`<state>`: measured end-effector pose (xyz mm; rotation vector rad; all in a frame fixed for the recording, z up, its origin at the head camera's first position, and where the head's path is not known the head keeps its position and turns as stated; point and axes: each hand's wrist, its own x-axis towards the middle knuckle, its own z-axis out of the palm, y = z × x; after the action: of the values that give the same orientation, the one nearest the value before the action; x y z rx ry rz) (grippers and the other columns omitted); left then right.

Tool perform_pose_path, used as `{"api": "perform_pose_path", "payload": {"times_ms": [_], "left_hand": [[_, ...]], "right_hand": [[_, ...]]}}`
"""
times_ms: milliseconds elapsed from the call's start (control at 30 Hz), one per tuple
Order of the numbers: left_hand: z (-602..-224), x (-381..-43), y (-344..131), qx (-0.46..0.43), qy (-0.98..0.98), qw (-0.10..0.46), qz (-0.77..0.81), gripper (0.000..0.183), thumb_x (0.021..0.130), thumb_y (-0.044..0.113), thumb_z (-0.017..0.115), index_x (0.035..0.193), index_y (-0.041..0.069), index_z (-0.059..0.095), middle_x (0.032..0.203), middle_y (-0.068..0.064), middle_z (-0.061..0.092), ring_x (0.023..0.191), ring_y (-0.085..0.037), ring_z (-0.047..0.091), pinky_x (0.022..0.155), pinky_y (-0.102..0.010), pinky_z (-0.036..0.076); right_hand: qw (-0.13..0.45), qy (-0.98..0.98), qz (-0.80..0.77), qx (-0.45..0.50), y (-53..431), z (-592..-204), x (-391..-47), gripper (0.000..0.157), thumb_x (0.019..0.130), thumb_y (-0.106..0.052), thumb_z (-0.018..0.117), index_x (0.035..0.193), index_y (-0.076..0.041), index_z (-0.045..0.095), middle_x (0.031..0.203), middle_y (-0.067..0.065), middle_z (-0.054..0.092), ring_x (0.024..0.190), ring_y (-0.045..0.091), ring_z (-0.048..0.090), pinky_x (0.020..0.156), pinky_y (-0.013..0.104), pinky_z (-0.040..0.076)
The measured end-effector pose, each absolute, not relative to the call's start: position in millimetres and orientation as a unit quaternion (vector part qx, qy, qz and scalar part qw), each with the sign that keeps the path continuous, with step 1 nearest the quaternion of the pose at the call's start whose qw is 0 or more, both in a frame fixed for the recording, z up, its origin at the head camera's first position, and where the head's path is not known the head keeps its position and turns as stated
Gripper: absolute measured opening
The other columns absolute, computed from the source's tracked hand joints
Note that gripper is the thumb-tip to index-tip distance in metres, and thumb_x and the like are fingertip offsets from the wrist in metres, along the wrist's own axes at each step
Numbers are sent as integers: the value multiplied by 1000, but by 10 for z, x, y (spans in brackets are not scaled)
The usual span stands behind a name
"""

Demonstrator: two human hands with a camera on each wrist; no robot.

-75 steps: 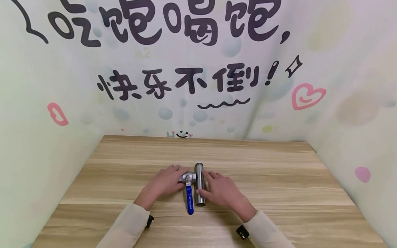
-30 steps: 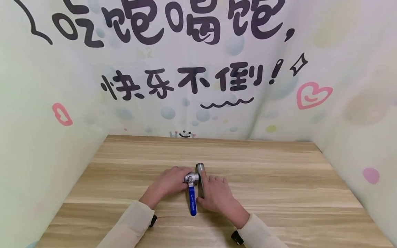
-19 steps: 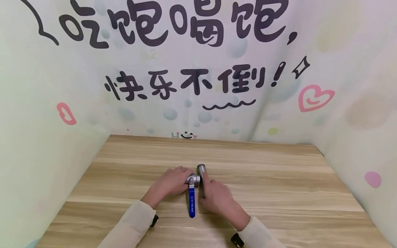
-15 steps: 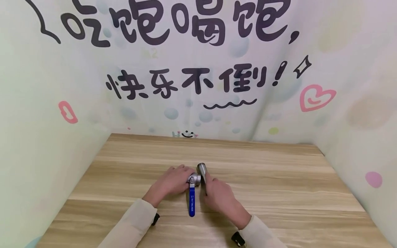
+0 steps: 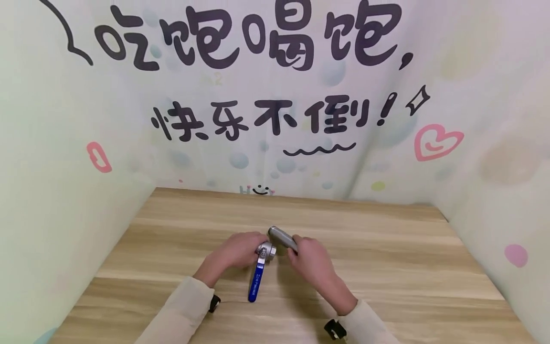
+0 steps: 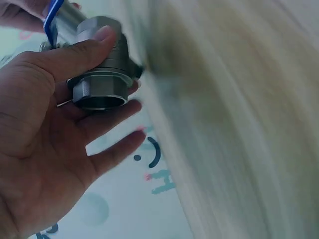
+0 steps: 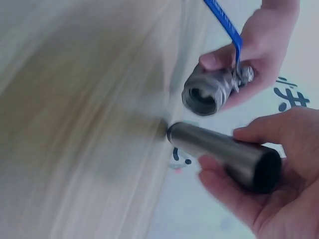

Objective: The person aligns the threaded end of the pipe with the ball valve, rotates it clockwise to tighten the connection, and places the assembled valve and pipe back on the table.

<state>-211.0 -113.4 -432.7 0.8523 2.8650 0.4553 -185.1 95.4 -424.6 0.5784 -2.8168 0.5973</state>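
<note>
My left hand (image 5: 238, 249) grips a metal ball valve (image 5: 267, 250) between thumb and fingers. Its blue lever (image 5: 256, 283) points toward me, tilted a little left. In the left wrist view the thumb presses the valve body (image 6: 102, 82), and one hex end faces the camera. My right hand (image 5: 315, 260) holds a short steel pipe (image 5: 283, 238) by its near part, thumb on one side and fingers on the other. The pipe slants, its far end close behind the valve. In the right wrist view the pipe (image 7: 214, 147) and the valve's threaded opening (image 7: 202, 99) are apart.
Both hands work over the middle of a wood-grain table (image 5: 206, 212). A white printed cloth (image 5: 275, 162) with black characters rises behind it, and pale walls stand at both sides. Black straps (image 5: 335, 329) circle the wrists.
The right hand has picked up the pipe from the table and swung it from lengthwise to slanting. The left hand has taken the valve up slightly, and its lever has turned leftward.
</note>
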Motion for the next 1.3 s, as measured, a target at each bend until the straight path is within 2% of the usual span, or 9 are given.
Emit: {"api": "perform_pose_path", "payload": {"times_ms": [167, 367, 533, 667, 800, 933, 1200, 1300], "left_hand": [[-4365, -2099, -1184, 274, 928, 67, 243, 32, 79, -6, 67, 102, 16, 66, 88, 8, 60, 81, -10, 55, 78, -32, 49], [-4370, -2105, -1253, 258, 912, 42, 317, 49, 72, -13, 62, 112, 13, 67, 96, 5, 65, 87, -13, 57, 81, -37, 49], [-4330, -2082, -1343, 219, 897, 36, 382, 52, 72, -16, 60, 114, 14, 64, 102, 0, 65, 89, -17, 57, 78, -36, 48], [-4259, -2074, -1415, 204, 880, 33, 427, 55, 71, -17, 58, 116, 16, 61, 105, -4, 64, 89, -20, 56, 73, -33, 47], [-4141, -2063, -1464, 204, 865, 29, 457, 51, 76, -10, 67, 117, 18, 61, 109, -6, 63, 92, -22, 57, 75, -34, 48], [-4044, -2041, -1495, 197, 862, 27, 467, 47, 77, -3, 75, 116, 19, 62, 110, -7, 64, 95, -24, 58, 77, -36, 48], [-3991, -2109, -1534, 171, 864, 18, 473, 54, 76, -15, 57, 120, 17, 61, 114, -11, 63, 92, -26, 56, 68, -33, 47], [-3995, -2130, -1554, 161, 865, 11, 475, 57, 75, -17, 55, 121, 16, 60, 113, -13, 63, 90, -27, 55, 66, -32, 46]], "right_hand": [[114, -933, 296, 173, 1002, -4204, -1879, 27, 88, -16, 70, 109, 1, 69, 88, 10, 70, 60, 9, 51, 56, 24, 45], [95, -889, 436, 99, 1089, -4151, -1943, 23, 87, -13, 71, 108, -4, 69, 86, 9, 70, 61, 13, 61, 54, 25, 49], [56, -804, 590, 45, 1175, -4135, -2036, 20, 88, -7, 69, 106, 1, 66, 88, 17, 68, 67, 23, 69, 61, 29, 57], [42, -714, 699, -2, 1213, -4096, -2142, 19, 90, -4, 65, 106, 6, 62, 87, 16, 61, 60, 21, 66, 60, 33, 58], [51, -657, 752, -22, 1227, -4033, -2220, 19, 90, -5, 62, 104, 8, 58, 82, 12, 58, 54, 19, 62, 56, 31, 56], [33, -623, 780, -48, 1248, -3995, -2250, 15, 92, -5, 59, 102, 6, 56, 78, 9, 57, 51, 17, 59, 54, 28, 53], [5, -593, 802, -64, 1257, -3944, -2286, 11, 94, -9, 56, 98, 1, 56, 73, 8, 57, 50, 16, 57, 53, 26, 51], [-4, -596, 800, -63, 1231, -3929, -2294, 9, 94, -10, 56, 96, -1, 56, 73, 8, 57, 51, 17, 57, 54, 26, 51]]}}
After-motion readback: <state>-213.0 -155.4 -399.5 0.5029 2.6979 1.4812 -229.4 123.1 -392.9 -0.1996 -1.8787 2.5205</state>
